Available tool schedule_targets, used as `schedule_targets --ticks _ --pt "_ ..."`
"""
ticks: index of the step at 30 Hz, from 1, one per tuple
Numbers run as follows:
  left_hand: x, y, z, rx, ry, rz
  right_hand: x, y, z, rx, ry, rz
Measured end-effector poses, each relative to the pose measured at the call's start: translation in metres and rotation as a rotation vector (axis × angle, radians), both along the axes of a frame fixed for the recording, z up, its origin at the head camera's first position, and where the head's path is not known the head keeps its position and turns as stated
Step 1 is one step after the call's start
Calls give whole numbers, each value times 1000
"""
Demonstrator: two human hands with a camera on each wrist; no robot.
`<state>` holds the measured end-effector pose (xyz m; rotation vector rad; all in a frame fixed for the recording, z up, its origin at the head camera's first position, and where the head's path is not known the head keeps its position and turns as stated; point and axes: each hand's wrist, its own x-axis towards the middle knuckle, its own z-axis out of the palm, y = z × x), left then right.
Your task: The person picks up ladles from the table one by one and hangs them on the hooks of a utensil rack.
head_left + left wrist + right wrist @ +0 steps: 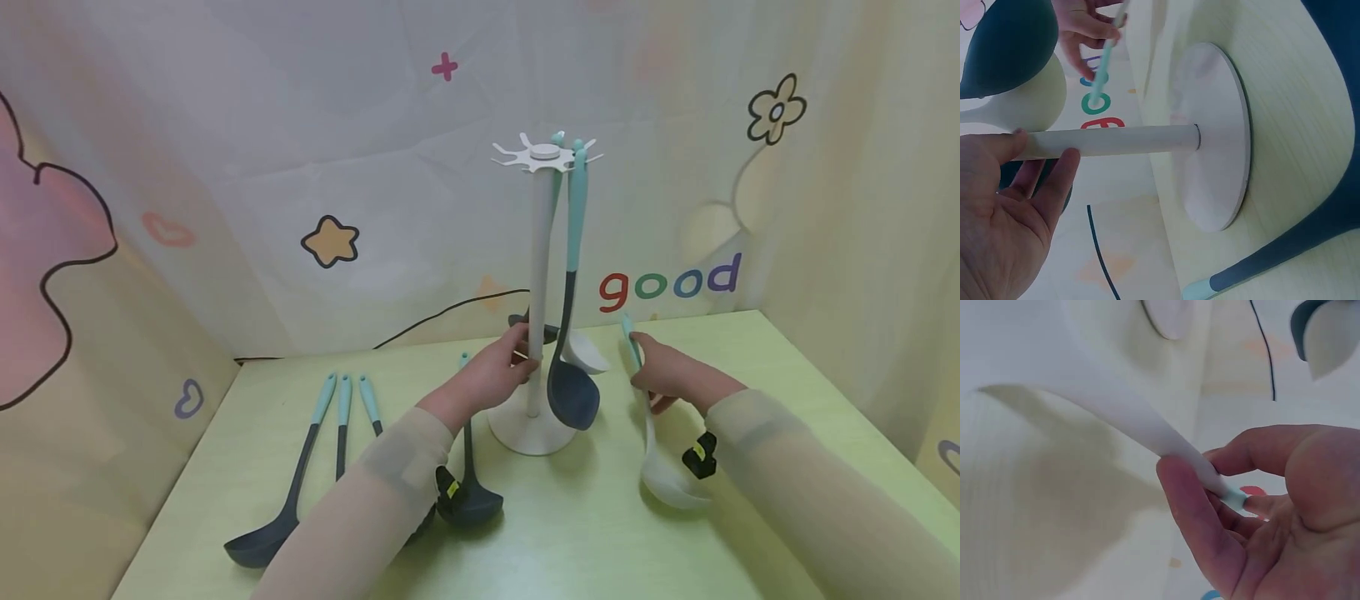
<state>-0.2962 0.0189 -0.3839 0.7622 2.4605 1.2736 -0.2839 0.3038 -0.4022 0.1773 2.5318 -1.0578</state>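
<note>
My left hand (491, 371) holds the white pole of an upright utensil stand (538, 250), thumb and fingers around it. Near the stand's right side, my right hand (667, 367) pinches a white ladle (671, 483) by its stem, just below the mint handle; its bowl points toward the front. A shadow under this ladle (1116, 400) in the right wrist view suggests it is off the table. From the stand's hooked top hang a dark-headed utensil (573, 396) with a mint handle, a white-headed one (587, 352) behind it, and another dark head (551, 333) partly hidden by the pole.
Left of the stand, a dark ladle (258, 542) lies on the pale table (585, 533). Two mint handles (345, 400) lie beside it, their lower parts hidden by my left sleeve. Another dark ladle (480, 507) lies before the base. A printed curtain (420, 208) hangs behind.
</note>
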Motion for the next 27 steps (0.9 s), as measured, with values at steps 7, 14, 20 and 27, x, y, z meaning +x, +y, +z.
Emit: schedule_targets --ticks 7,14,20,27 --pt "-3 -1 -3 0 33 -8 4 11 27 -46 148 -22" --pt "-3 -1 -3 -1 19 -20 8 14 47 -110 282 -32" --pt "-4 -1 -4 2 15 -26 17 9 71 -129 426 -44" --pt "-3 -1 -1 20 7 -33 34 -8 103 -118 567 -50"
